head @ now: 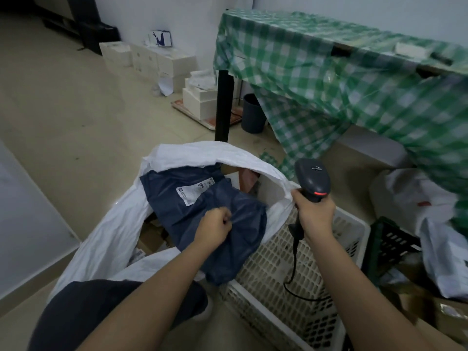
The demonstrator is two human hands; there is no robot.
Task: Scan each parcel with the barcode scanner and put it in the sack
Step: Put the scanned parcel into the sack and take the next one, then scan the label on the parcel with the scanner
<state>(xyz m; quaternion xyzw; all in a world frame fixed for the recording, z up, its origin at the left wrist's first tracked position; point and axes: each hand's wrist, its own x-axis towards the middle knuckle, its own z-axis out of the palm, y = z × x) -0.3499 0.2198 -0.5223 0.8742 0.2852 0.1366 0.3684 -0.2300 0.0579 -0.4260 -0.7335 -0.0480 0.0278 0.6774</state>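
Observation:
A dark blue plastic parcel (192,198) with a white label lies across the open mouth of the white sack (111,231). My left hand (215,225) pinches the parcel's near part with curled fingers. My right hand (314,214) grips the handle of the black barcode scanner (312,178), whose red light glows, and it also pinches the sack's right rim. The scanner's cable hangs down over the crate. Cardboard boxes and other parcels show deeper inside the sack.
A white slatted plastic crate (286,295) stands right of the sack. A table with a green checked cloth (342,79) and a black leg (224,105) is behind. A grey bin (253,114), white boxes (162,62), bags and a dark crate (395,244) surround me.

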